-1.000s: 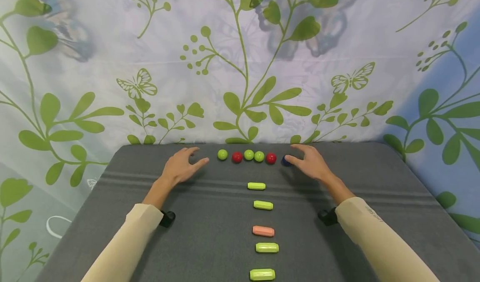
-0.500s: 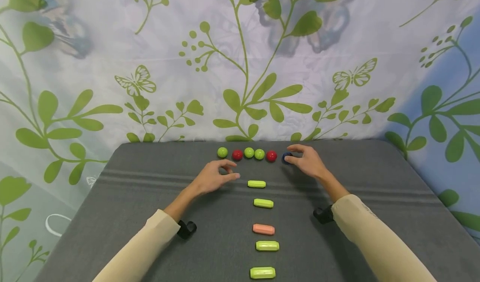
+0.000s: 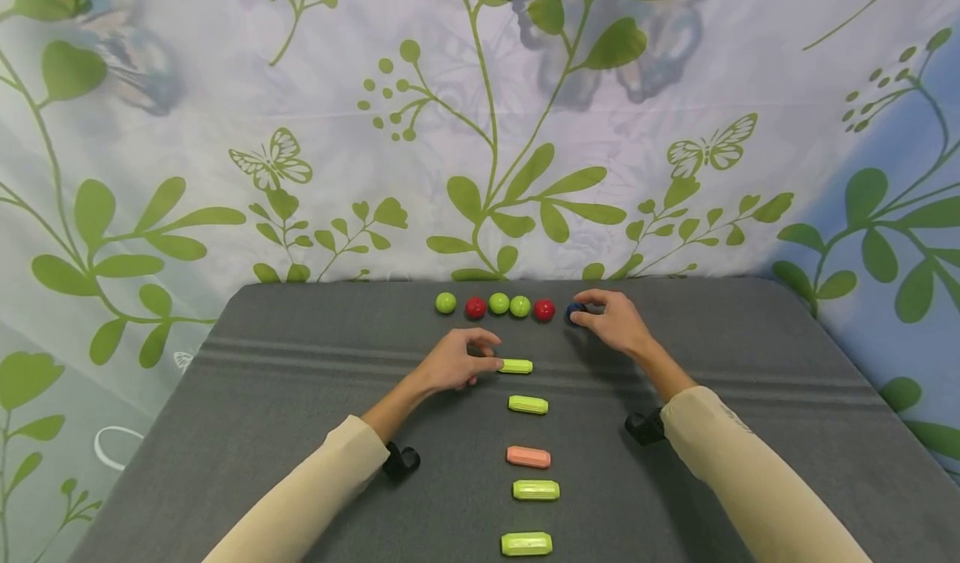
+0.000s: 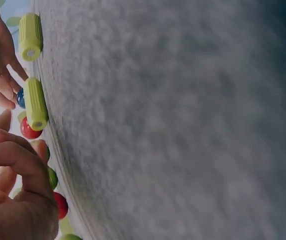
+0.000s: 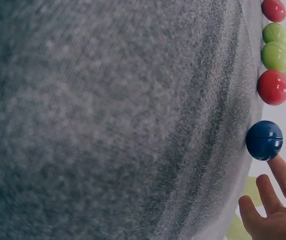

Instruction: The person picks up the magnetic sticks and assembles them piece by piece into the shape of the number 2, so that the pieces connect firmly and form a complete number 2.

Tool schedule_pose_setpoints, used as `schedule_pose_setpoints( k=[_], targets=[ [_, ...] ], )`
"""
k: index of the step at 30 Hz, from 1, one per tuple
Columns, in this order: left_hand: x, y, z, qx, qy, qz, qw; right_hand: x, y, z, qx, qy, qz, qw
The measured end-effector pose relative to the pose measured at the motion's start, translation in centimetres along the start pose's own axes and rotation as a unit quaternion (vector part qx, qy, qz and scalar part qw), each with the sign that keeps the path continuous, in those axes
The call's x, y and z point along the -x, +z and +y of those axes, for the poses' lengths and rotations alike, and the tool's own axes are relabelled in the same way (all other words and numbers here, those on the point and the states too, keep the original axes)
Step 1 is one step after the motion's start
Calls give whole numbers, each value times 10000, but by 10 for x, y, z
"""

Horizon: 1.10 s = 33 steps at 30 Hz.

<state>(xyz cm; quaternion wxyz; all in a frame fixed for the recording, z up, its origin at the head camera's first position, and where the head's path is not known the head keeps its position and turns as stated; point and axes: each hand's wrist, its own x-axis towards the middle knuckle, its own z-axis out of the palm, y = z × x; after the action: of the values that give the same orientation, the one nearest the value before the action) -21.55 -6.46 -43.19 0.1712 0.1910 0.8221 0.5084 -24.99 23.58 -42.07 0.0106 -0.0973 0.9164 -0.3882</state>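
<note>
My left hand (image 3: 457,361) is at the left end of the farthest yellow-green ribbed cylinder (image 3: 516,366); its thumb tip overlaps that end in the head view. In the left wrist view this hand has bent fingers (image 4: 25,162) and pinches nothing; whether it touches the cylinder (image 4: 35,104) I cannot tell. At the back right, my right hand (image 3: 613,321) has thumb and forefinger spread beside a dark blue ball (image 3: 576,313). Seen from the right wrist, the blue ball (image 5: 264,140) sits on the cloth, a fingertip at its edge, the fingers not curled round it.
Green and red balls (image 3: 476,307) form a row along the back edge of the grey cloth-covered table (image 3: 300,380). Several more cylinders, yellow-green ones and one orange cylinder (image 3: 528,457), lie down the middle. A leaf-patterned curtain (image 3: 337,130) hangs behind.
My left hand has moved right and nearer to me, from left of the ball row to the farthest cylinder. The right hand has stayed by the blue ball, barely shifting.
</note>
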Motion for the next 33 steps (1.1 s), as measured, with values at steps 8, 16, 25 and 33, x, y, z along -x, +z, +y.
schedule_pose_setpoints(
  k=[8,16,25,33],
  targets=[
    [-5,8,-1,22,-198,-118,9997,-1,2,1,182,-74,29,9998],
    [-9,14,-1,-436,-153,20,9989,-2,6,3,314,-98,-6,9995],
    [-12,13,-1,-319,-426,8,9986,-2,4,3,410,-122,-36,9991],
    [-11,9,-4,-23,-395,-107,9992,-2,5,3,410,-73,-56,9991]
  ],
)
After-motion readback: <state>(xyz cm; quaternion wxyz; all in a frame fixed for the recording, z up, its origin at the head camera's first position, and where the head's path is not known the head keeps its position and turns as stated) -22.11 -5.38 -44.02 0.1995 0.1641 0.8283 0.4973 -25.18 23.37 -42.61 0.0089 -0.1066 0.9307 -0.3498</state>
